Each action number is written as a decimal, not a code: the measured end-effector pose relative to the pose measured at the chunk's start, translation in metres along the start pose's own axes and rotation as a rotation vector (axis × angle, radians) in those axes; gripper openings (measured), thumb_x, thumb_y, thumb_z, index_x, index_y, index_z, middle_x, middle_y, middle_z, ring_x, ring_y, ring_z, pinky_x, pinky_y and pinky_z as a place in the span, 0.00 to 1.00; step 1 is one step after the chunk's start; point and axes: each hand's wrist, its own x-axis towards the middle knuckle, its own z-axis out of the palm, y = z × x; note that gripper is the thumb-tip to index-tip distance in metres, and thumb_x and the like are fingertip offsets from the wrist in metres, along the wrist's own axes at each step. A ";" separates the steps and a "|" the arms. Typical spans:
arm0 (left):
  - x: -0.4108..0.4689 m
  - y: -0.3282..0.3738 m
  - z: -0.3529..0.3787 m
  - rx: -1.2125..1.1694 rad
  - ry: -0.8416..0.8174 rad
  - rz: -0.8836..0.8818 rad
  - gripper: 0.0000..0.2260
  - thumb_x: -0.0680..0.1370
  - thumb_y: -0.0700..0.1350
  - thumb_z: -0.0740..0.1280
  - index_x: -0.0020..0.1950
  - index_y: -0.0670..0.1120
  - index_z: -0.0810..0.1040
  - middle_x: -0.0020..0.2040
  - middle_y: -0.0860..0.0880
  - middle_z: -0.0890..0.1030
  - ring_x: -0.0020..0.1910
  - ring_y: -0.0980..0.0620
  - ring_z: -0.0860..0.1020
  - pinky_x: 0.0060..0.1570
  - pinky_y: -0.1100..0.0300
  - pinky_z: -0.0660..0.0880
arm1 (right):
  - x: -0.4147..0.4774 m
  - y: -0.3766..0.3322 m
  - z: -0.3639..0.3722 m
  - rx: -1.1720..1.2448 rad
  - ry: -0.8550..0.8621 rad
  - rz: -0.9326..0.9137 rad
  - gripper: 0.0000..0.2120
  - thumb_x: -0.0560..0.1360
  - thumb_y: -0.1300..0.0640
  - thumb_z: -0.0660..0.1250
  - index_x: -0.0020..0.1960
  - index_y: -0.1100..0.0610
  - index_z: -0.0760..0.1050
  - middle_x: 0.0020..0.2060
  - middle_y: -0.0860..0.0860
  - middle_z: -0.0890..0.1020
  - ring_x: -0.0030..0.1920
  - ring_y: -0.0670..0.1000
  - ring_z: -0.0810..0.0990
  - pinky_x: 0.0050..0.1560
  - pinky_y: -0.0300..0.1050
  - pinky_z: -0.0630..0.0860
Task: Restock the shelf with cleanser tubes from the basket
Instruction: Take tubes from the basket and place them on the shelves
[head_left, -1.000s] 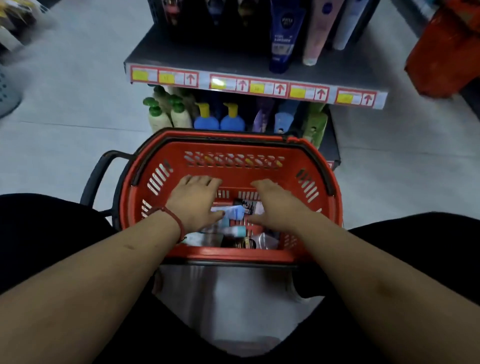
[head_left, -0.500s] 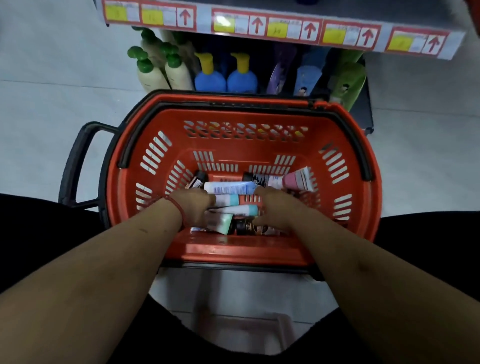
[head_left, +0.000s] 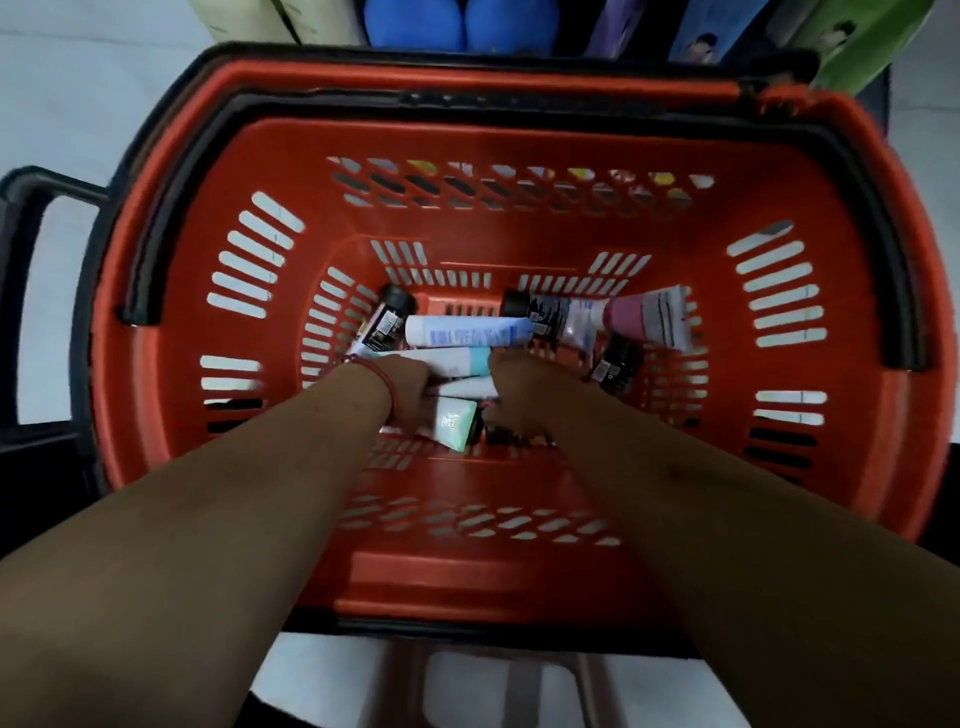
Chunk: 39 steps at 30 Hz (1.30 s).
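We look straight down into a red basket with a black rim and slotted walls, and both of our forearms reach into its bottom, where the cleanser tubes lie in a loose heap. Our left hand, a thin red cord at its wrist, rests on the heap at about 9 o'clock of the pile; its fingers curl down among the tubes next to a pale green tube end, but we cannot tell whether they are clamped on anything. Our right hand sits just beside it at about 3 o'clock of the pile, knuckles up, fingers tucked under and out of sight, so we cannot tell their state either. Between and beyond the two hands, toward 12 o'clock, lie a white tube with blue print and, touching it on the near side, a white tube with a teal end. At about 1 o'clock a pink and white tube lies across a black-capped one, and at about 10 o'clock a dark tube with a black cap leans against the basket's wall. Past the basket's far rim, at 12 o'clock, we see blue bottles and a green pack on the lower shelf.
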 end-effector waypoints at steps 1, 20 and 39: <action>0.004 -0.004 0.004 0.031 -0.018 -0.031 0.21 0.74 0.47 0.74 0.66 0.44 0.78 0.63 0.44 0.82 0.61 0.44 0.80 0.61 0.55 0.74 | 0.004 -0.001 0.002 -0.020 -0.024 0.015 0.29 0.75 0.52 0.72 0.71 0.60 0.66 0.68 0.58 0.72 0.65 0.59 0.76 0.64 0.54 0.75; -0.057 0.003 -0.035 -0.079 -0.063 0.001 0.12 0.79 0.51 0.70 0.60 0.50 0.75 0.58 0.46 0.82 0.52 0.46 0.81 0.53 0.54 0.77 | -0.056 0.018 -0.067 -0.002 -0.016 0.065 0.19 0.77 0.46 0.70 0.62 0.57 0.76 0.45 0.52 0.78 0.43 0.52 0.78 0.41 0.42 0.72; -0.300 0.030 -0.166 -1.287 0.704 0.413 0.12 0.81 0.40 0.68 0.64 0.44 0.76 0.47 0.39 0.80 0.40 0.47 0.83 0.40 0.51 0.82 | -0.280 -0.050 -0.261 1.448 0.555 -0.418 0.21 0.78 0.62 0.53 0.67 0.70 0.69 0.43 0.63 0.78 0.39 0.60 0.78 0.45 0.56 0.78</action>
